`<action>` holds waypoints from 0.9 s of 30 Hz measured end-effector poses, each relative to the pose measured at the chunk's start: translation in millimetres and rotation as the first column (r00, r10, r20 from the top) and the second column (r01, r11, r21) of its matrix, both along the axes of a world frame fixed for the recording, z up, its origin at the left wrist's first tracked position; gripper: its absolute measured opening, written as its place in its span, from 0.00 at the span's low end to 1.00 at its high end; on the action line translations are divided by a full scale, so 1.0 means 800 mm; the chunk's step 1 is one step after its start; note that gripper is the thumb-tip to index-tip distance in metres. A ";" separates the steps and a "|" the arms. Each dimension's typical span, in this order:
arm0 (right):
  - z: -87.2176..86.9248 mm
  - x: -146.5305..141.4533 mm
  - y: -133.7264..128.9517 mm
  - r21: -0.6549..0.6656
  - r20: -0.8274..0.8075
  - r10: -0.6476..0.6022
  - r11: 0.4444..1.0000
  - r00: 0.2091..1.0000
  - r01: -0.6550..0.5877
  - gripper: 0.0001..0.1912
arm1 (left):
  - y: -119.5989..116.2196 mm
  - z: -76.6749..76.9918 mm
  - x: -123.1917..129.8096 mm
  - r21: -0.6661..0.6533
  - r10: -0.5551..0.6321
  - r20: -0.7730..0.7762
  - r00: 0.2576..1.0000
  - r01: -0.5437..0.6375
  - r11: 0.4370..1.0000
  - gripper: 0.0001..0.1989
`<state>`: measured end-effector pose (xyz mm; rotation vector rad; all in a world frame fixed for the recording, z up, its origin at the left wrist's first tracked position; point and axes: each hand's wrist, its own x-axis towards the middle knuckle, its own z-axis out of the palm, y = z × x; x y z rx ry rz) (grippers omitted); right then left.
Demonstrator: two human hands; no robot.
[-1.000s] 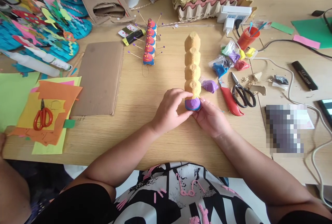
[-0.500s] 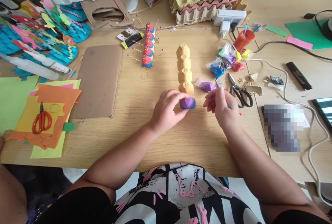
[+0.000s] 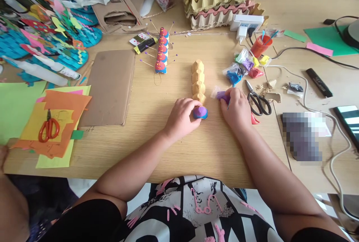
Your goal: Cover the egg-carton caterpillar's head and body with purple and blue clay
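A strip of egg carton lies lengthwise on the table, yellow-tan and bumpy. Its near cup is covered with purple clay above a blue clay edge. My left hand grips this near end from the left, thumb and forefinger around it. To the right, my right hand is closed with its fingertips on a lump of purple clay in clear wrapping. A thin teal-ended tool shows between its fingers, mostly hidden. Black-handled scissors lie just right of that hand.
A finished-looking red and blue caterpillar with pins stands at back left, near a cardboard sheet. Bagged clay, an orange cup and stacked egg trays are behind. Coloured paper with red-handled scissors lies left.
My right hand has lowered from above the table onto the wrapped purple clay. The carton strip's far end has come down, its near end still in my left hand.
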<state>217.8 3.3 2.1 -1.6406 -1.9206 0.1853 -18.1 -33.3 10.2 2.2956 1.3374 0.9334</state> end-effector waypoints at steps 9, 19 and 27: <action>0.005 -0.016 -0.013 0.203 -0.264 0.280 0.952 0.923 -0.230 0.12 | -0.004 0.004 0.003 0.051 0.040 0.155 0.987 -0.048 0.998 0.18; 0.011 -0.036 -0.034 0.236 -0.414 0.358 0.930 0.837 -0.281 0.14 | -0.003 0.017 0.008 0.114 0.060 0.292 0.955 -0.097 0.989 0.10; 0.017 -0.045 -0.010 0.191 -0.595 0.387 0.919 0.704 -0.344 0.12 | 0.035 0.025 0.012 -0.029 0.011 0.405 0.914 0.001 1.000 0.13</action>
